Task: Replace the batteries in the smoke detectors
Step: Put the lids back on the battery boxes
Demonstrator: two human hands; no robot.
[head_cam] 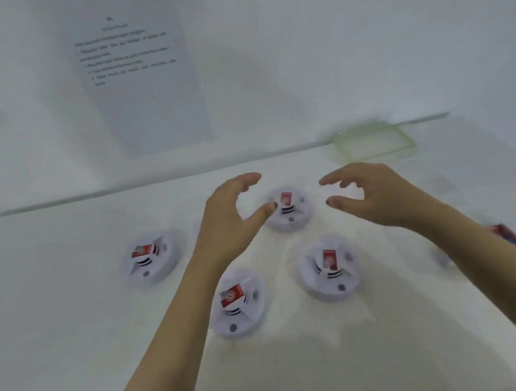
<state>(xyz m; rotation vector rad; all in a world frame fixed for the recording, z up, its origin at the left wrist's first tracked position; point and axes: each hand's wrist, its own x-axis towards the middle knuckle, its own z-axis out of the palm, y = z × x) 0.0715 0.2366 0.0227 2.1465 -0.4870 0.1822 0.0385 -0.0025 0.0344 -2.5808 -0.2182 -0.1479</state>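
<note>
Several round white smoke detectors lie face-down on the white table, each with a red battery showing in its back. The far detector [288, 210] sits between my hands. My left hand [231, 219] hovers just left of it, fingers spread, thumb tip near its rim. To the right of it my right hand [374, 195] is also open and holds nothing. Other detectors lie at the left [150, 257], near centre [239, 301] and to the right [329, 268]. My left hand partly hides another white piece behind it.
A clear container with a green rim [376, 143] stands at the back right by the wall. A printed paper sheet [136, 75] hangs on the wall. A red packet [510, 237] shows behind my right forearm. The table edge [96, 194] meets the wall.
</note>
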